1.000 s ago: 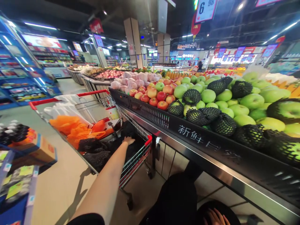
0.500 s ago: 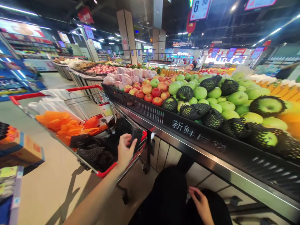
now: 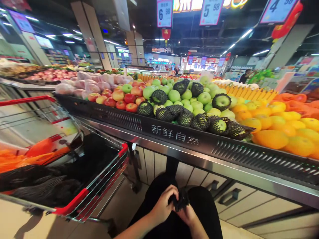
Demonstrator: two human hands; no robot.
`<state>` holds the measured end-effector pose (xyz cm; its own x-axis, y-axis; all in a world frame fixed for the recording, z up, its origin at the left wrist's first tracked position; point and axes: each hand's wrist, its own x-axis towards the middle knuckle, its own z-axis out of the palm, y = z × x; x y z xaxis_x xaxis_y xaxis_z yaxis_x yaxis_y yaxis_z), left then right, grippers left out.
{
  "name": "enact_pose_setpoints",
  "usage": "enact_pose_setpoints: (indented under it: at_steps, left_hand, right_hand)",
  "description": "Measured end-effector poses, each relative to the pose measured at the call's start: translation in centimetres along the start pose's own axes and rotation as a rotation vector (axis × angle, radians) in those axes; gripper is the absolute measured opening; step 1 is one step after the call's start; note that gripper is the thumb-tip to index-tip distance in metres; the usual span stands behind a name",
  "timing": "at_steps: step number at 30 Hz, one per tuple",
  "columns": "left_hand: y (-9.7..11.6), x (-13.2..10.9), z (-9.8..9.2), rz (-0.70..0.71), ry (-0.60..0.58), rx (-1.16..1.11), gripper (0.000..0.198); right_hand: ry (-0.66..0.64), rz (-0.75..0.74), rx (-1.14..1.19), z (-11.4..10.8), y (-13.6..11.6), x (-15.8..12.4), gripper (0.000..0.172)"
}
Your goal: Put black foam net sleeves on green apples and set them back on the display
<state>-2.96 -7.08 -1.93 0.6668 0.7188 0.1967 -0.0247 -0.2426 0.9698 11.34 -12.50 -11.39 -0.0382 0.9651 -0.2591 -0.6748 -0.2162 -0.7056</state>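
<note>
My left hand [image 3: 162, 207] and my right hand [image 3: 186, 214] meet low in front of me, over my dark trousers. Both are closed on a small black foam net sleeve [image 3: 181, 200], pinched between the fingers. To my left stands a red-rimmed shopping cart [image 3: 99, 179] with a heap of black net sleeves [image 3: 62, 179] and orange ones [image 3: 40, 149] inside. On the fruit stand ahead, green apples [image 3: 174, 96] lie in a pile, several wrapped in black net sleeves [image 3: 185, 118].
The black-fronted fruit stand [image 3: 224, 149] runs across the view, with red apples [image 3: 124, 99], oranges [image 3: 276, 132] and pink-wrapped fruit [image 3: 92, 84]. Drawers sit beneath it. Price signs hang overhead. A person stands far back near the right [image 3: 245, 75].
My left hand came out of the cart holding a black net sleeve and moved down to my lap, where my right hand joined it. The view swung right along the stand.
</note>
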Motion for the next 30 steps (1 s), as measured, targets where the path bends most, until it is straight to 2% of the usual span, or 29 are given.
enact_pose_setpoints:
  at_steps: [2,4,8,11,14,16,19,20,21,22,25,26,28,30]
  left_hand:
    - [0.3,0.2,-0.2,0.007,-0.002,0.055,0.017]
    - [0.2,0.0,-0.4,0.018,0.044,0.124,0.022]
    - [-1.1,-0.9,-1.3,0.058,0.243,0.277,0.023]
    - [-2.0,-1.5,-1.8,0.123,0.269,0.350,0.025]
    - [-1.8,-1.7,-2.0,0.200,0.183,0.353,0.027]
    - [-1.0,-1.6,-2.3,0.196,0.064,0.321,0.024]
    - [0.2,-1.3,-2.8,0.086,-0.247,0.162,0.014]
    - [0.4,-1.1,-2.9,0.042,-0.325,0.095,0.018]
    - [0.3,-0.9,-2.9,0.005,-0.341,0.051,0.025]
    - [0.1,-0.7,-2.8,-0.033,-0.290,0.040,0.031]
    - [-1.6,-0.2,-2.2,-0.204,0.015,0.118,0.033]
    - [-2.1,-0.1,-1.9,-0.276,0.059,0.125,0.040]
    - [-2.9,0.0,-1.3,-0.378,0.030,0.111,0.055]
    - [-3.3,0.1,-1.1,-0.387,0.002,0.131,0.046]
  right_hand:
    - [0.045,-0.038,0.065,-0.1,-0.3,0.2,0.037]
    - [0.051,-0.046,0.115,-0.1,-0.6,0.3,0.040]
    - [-0.011,0.023,0.157,0.2,-0.9,0.2,0.044]
    - [-0.065,0.079,0.173,0.6,-0.6,0.5,0.043]
    - [-0.094,0.077,0.197,1.0,-0.2,1.4,0.038]
    - [-0.062,0.033,0.225,1.0,-0.1,2.0,0.033]
    - [0.025,-0.061,0.270,0.5,-0.4,2.4,0.035]
    - [0.046,-0.083,0.280,0.3,-0.5,2.4,0.037]
    - [0.060,-0.098,0.287,0.2,-0.6,2.4,0.039]
    - [0.068,-0.106,0.290,0.1,-0.7,2.3,0.041]
    - [0.066,-0.098,0.281,-0.1,-0.9,2.0,0.044]
    - [0.059,-0.088,0.270,-0.1,-0.9,2.1,0.045]
    - [0.048,-0.065,0.243,-0.2,-0.8,2.5,0.050]
    - [0.049,-0.036,0.220,-0.4,-0.6,3.0,0.057]
